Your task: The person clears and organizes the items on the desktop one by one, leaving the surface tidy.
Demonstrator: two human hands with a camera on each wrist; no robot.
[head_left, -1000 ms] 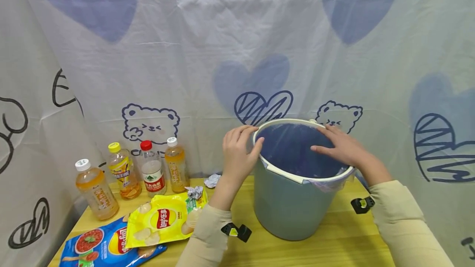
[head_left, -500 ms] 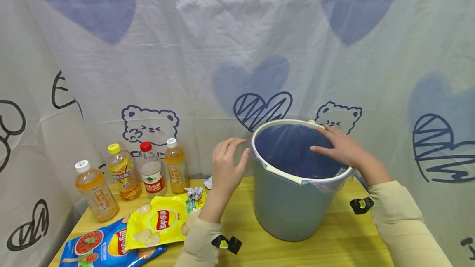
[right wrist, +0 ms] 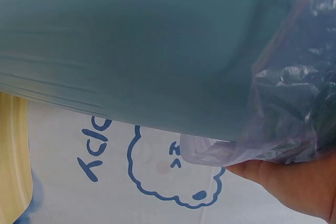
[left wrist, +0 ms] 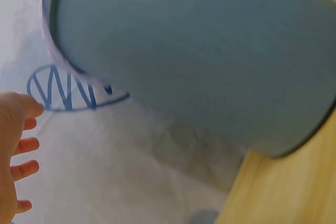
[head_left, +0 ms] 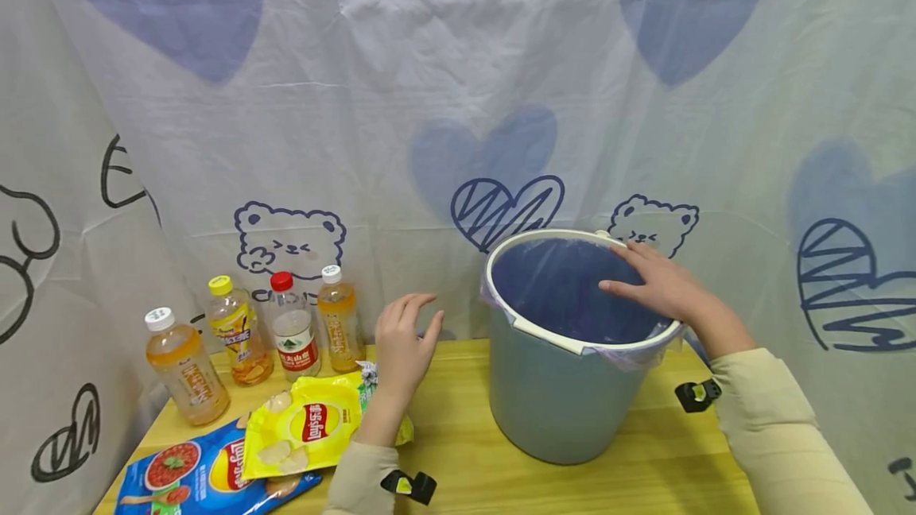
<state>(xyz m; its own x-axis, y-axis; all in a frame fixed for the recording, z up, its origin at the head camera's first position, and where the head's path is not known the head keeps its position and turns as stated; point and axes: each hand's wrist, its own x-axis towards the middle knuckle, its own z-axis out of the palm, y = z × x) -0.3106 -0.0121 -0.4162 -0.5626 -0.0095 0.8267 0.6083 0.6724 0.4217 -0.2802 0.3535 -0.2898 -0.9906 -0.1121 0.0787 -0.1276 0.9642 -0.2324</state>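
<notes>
A blue-grey trash bin (head_left: 558, 412) with a white rim stands upright on the table, lined with a thin clear plastic bag (head_left: 630, 358) folded over that rim. My right hand (head_left: 661, 288) rests on the bin's right rim, fingers extended and thumb over the opening. In the right wrist view, the hand (right wrist: 294, 184) touches the bag's folded edge. Holding nothing, my left hand (head_left: 402, 352) hovers left of the bin, fingers relaxed, above the right end of a yellow chip bag (head_left: 300, 427). A crumpled paper ball (head_left: 368, 373) shows partly behind that hand.
A blue chip bag (head_left: 193, 471) lies under the yellow one. Behind them stand bottles: white-capped orange ones (head_left: 186, 372), a yellow-capped one (head_left: 239, 336) and a red-capped one (head_left: 293, 332). A patterned cloth (head_left: 429, 62) hangs behind the wooden table (head_left: 458, 420).
My left hand has left the bin's left rim and moved left and down toward the yellow chip bag. My right hand has stayed on the rim.
</notes>
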